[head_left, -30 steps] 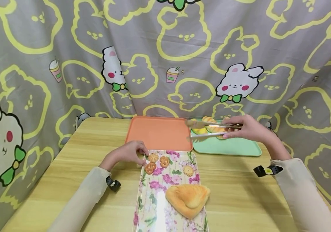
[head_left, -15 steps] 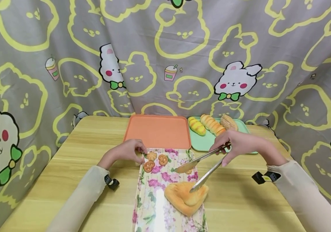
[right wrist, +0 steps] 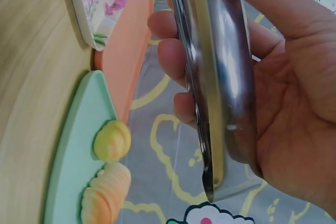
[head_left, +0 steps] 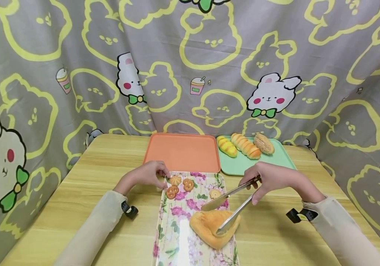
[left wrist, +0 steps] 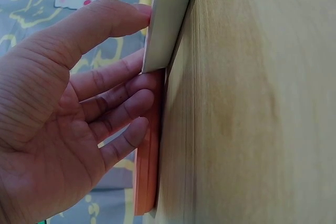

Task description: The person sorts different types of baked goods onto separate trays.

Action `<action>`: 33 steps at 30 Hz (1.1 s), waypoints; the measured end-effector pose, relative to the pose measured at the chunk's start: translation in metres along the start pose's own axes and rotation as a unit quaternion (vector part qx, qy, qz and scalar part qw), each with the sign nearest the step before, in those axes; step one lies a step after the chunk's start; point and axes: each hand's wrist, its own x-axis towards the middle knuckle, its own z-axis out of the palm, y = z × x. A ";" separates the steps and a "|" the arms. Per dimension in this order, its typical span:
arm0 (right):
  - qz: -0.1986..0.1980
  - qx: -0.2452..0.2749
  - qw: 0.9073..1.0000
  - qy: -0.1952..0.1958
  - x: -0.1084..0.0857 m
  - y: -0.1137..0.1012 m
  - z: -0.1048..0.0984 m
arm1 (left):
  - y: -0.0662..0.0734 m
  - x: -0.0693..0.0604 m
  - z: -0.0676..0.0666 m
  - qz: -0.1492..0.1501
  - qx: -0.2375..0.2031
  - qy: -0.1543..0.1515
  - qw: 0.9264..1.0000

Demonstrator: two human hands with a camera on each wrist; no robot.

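Note:
My right hand (head_left: 270, 181) grips metal tongs (head_left: 238, 214), their arms spread apart. One tip lies over a triangular bread (head_left: 203, 225), the other by its far edge. The bread sits on a floral tray (head_left: 173, 236). In the right wrist view, fingers curl round the tongs (right wrist: 236, 72). At the tray's far left corner, my left hand (head_left: 145, 173) holds the rim between thumb and fingers; the left wrist view shows them at the tray's edge (left wrist: 170, 19). Two pretzel-shaped cookies (head_left: 188, 184) and a round ridged cookie (head_left: 175, 180) lie near that hand.
Behind the floral tray lies an orange tray (head_left: 183, 151). Right of it, a green tray (head_left: 260, 166) bears a yellow bread (head_left: 227, 146), a ridged roll (head_left: 246, 146) and a seeded roll (head_left: 264, 143). Another cookie (head_left: 215, 194) is beyond the triangular bread. A patterned curtain (head_left: 163, 48) hangs behind.
My right hand has brought the tongs from above the green tray down to the triangular bread, spreading their arms wider. The left hand stays at the tray corner.

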 end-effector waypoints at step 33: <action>0.119 -0.081 0.959 0.243 -0.066 0.008 -0.073 | -0.001 0.000 0.000 0.001 0.001 -0.004 1.000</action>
